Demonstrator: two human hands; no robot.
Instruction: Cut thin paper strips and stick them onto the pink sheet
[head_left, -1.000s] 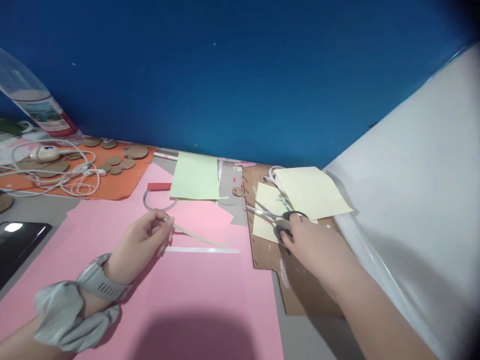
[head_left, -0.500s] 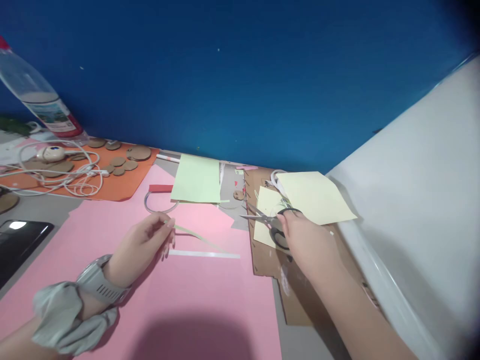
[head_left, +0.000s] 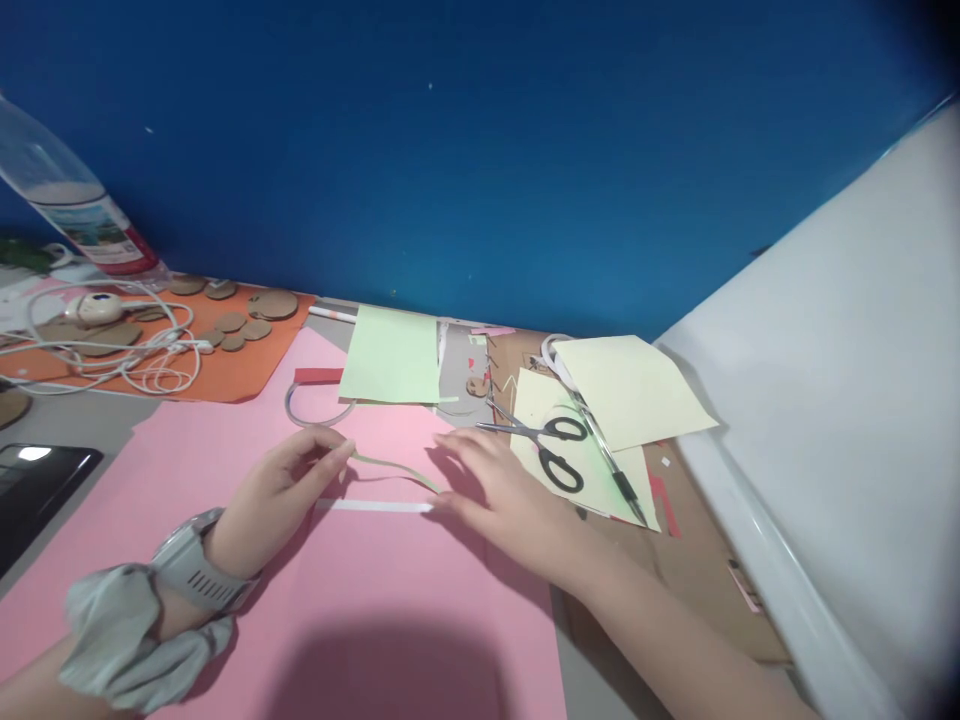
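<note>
My left hand (head_left: 281, 485), with a grey watch and scrunchie on the wrist, pinches one end of a thin pale green paper strip (head_left: 394, 470) above the pink sheet (head_left: 360, 590). My right hand (head_left: 491, 490) rests on the pink sheet with fingers stretched out, its fingertips at the strip's other end and at the end of a white strip (head_left: 371, 506) lying flat. Black-handled scissors (head_left: 544, 445) lie free on a pale yellow paper (head_left: 592, 470), just right of my right hand.
A light green sheet (head_left: 391, 357) and a wire ring (head_left: 315, 405) lie behind the pink sheet. Farther right are a yellow sheet (head_left: 630, 385), a pen (head_left: 607, 460) and brown cardboard (head_left: 697, 590). At left sit an orange mat (head_left: 225, 375), white cables (head_left: 142, 355), a bottle (head_left: 67, 200) and a dark screen (head_left: 34, 480).
My right hand has let go of the scissors, leaving them on the yellow paper, and moved left to the strips on the pink sheet. My left hand has barely moved.
</note>
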